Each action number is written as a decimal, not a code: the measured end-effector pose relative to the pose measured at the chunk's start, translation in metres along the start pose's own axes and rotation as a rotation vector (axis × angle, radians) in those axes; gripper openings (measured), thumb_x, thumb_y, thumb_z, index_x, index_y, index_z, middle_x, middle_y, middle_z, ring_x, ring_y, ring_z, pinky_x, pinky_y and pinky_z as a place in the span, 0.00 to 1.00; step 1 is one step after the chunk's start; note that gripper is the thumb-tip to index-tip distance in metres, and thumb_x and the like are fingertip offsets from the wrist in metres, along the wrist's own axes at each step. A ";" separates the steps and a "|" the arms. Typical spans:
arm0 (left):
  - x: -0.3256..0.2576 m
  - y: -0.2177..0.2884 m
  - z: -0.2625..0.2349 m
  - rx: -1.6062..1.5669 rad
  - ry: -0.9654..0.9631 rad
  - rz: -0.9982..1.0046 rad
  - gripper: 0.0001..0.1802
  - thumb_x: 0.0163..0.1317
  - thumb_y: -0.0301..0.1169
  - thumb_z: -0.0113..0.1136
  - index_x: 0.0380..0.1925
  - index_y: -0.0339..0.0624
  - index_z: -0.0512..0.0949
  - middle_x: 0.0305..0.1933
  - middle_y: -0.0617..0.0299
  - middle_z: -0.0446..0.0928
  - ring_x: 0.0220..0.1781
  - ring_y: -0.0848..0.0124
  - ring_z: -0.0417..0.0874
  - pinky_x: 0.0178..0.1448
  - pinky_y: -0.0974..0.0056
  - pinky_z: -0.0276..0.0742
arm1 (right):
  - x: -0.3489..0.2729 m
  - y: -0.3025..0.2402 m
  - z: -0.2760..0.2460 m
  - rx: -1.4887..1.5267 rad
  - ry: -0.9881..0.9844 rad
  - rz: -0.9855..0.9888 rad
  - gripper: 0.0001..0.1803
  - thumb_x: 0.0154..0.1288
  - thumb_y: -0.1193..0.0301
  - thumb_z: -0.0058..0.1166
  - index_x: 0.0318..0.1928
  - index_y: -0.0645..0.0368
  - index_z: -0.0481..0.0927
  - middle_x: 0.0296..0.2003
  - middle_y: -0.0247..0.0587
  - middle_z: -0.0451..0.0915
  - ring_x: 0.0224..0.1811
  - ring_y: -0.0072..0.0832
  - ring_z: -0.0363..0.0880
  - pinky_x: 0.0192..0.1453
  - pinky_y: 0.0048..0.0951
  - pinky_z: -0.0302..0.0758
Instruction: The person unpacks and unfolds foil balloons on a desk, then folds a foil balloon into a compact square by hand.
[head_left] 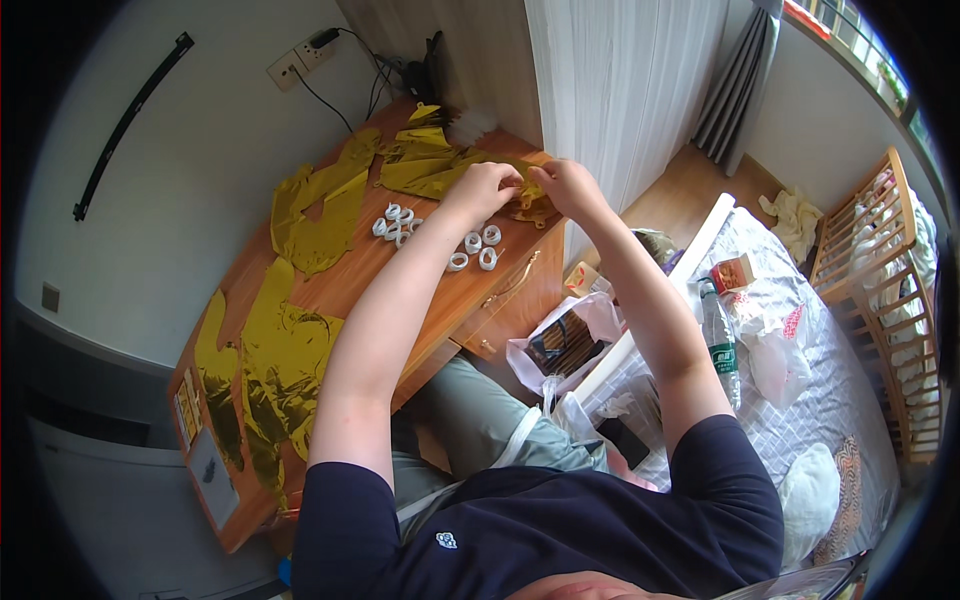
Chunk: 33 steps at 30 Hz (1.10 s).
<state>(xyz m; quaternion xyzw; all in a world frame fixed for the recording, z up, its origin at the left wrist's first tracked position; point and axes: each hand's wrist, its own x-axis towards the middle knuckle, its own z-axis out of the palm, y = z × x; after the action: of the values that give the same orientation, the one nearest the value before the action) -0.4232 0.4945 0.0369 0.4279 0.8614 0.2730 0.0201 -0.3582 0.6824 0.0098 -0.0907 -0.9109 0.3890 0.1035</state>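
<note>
Flat gold foil balloons (320,215) lie spread over the wooden desk (365,262). At the desk's far right end, my left hand (490,190) is closed, its fingertips pinching the edge of a gold foil balloon (527,205). Close beside it my right hand (570,188) also pinches that foil, with thumb and fingers together. My fingers partly cover the spot they grip. Just nearer than the hands sit several small white ribbon rolls (473,242), some of them behind my left forearm. Another large gold foil balloon (285,350) lies at the desk's left.
Cables run from a wall socket (287,70) to the desk's back corner. On my right stands a bed (800,330) with a plastic bottle (718,345), bags and a dark phone (622,442). A paper bag (560,345) stands between desk and bed. A wooden crib rail (875,275) borders the bed.
</note>
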 end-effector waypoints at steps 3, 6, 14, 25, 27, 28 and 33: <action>0.001 -0.006 -0.002 -0.015 0.028 -0.021 0.12 0.68 0.31 0.62 0.49 0.39 0.85 0.46 0.51 0.88 0.48 0.59 0.89 0.53 0.59 0.82 | -0.027 0.007 0.005 -0.018 0.405 -0.353 0.11 0.64 0.59 0.65 0.39 0.50 0.92 0.46 0.39 0.84 0.53 0.44 0.80 0.58 0.45 0.76; -0.002 -0.012 -0.005 -0.017 0.064 -0.040 0.12 0.69 0.33 0.61 0.47 0.41 0.85 0.45 0.51 0.88 0.47 0.56 0.89 0.52 0.56 0.82 | -0.054 -0.004 -0.005 -0.218 0.188 -0.398 0.11 0.58 0.62 0.72 0.39 0.50 0.92 0.44 0.34 0.84 0.56 0.41 0.78 0.61 0.43 0.73; -0.003 0.002 -0.008 -0.097 -0.056 -0.147 0.15 0.73 0.37 0.61 0.51 0.40 0.85 0.45 0.54 0.89 0.47 0.64 0.89 0.53 0.60 0.81 | -0.054 0.013 0.003 -0.250 0.184 -0.311 0.10 0.57 0.58 0.72 0.37 0.44 0.93 0.42 0.31 0.84 0.55 0.39 0.77 0.60 0.43 0.73; -0.010 0.001 -0.018 -0.040 -0.190 -0.041 0.19 0.57 0.35 0.75 0.48 0.42 0.87 0.43 0.53 0.88 0.45 0.61 0.88 0.52 0.61 0.81 | -0.033 0.009 0.012 -0.187 0.192 -0.310 0.09 0.61 0.60 0.68 0.39 0.47 0.92 0.42 0.33 0.84 0.54 0.39 0.77 0.59 0.44 0.73; -0.008 0.004 -0.016 -0.008 -0.194 -0.030 0.18 0.57 0.35 0.75 0.47 0.42 0.87 0.42 0.54 0.88 0.45 0.61 0.88 0.52 0.60 0.81 | -0.029 0.011 0.011 -0.193 0.163 -0.296 0.10 0.61 0.61 0.68 0.40 0.49 0.92 0.42 0.33 0.84 0.55 0.40 0.77 0.59 0.43 0.73; -0.008 0.002 -0.016 0.027 -0.198 -0.024 0.18 0.56 0.34 0.75 0.47 0.42 0.88 0.42 0.54 0.88 0.45 0.61 0.88 0.52 0.60 0.81 | -0.025 0.011 0.008 -0.194 0.163 -0.299 0.10 0.61 0.61 0.68 0.40 0.49 0.92 0.42 0.33 0.84 0.55 0.40 0.77 0.59 0.43 0.73; -0.013 -0.021 -0.005 0.001 -0.106 -0.009 0.15 0.58 0.30 0.71 0.47 0.42 0.88 0.47 0.55 0.88 0.49 0.60 0.89 0.56 0.61 0.82 | -0.030 0.013 -0.013 -0.237 0.005 -0.431 0.12 0.59 0.61 0.70 0.43 0.47 0.92 0.44 0.34 0.84 0.53 0.39 0.79 0.60 0.42 0.74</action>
<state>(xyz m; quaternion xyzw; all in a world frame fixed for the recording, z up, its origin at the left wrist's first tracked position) -0.4318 0.4727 0.0280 0.4379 0.8612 0.2494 0.0665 -0.3247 0.6928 0.0055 0.0932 -0.9483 0.2479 0.1750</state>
